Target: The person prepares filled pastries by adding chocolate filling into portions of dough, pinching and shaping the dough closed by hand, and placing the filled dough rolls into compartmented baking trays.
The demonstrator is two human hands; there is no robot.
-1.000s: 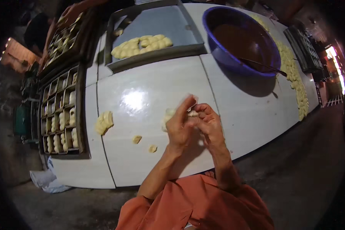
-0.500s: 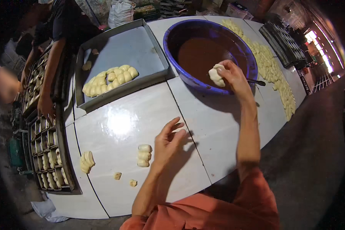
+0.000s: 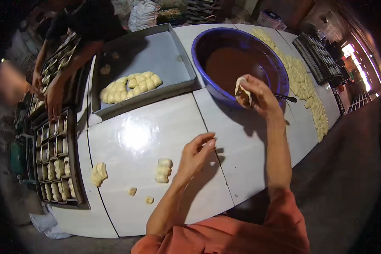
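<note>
My right hand (image 3: 260,97) grips a pale dough piece (image 3: 243,89), smeared with brown filling, over the blue bowl (image 3: 197,59) of brown paste (image 3: 228,63); a spoon handle (image 3: 290,98) sticks out past its rim. My left hand (image 3: 194,154) hovers over the white tiled table (image 3: 131,211), fingers curved and apart, holding nothing. Left of that hand lie three joined dough rolls (image 3: 163,170), two small dough scraps (image 3: 132,191) and a folded dough piece (image 3: 98,173).
A metal tray (image 3: 144,103) holds shaped dough. A co-worker's hands (image 3: 53,99) are among sectioned pans (image 3: 55,165) with dough at left. At right, dough pieces (image 3: 305,84) lie in a long spread beside stacked dark pans (image 3: 315,57). Sacks (image 3: 142,15) stand behind.
Both my hands have parted; the right moved up over the bowl with dough, which has picked up brown paste since half a second ago. The co-worker's hands shifted among the pans.
</note>
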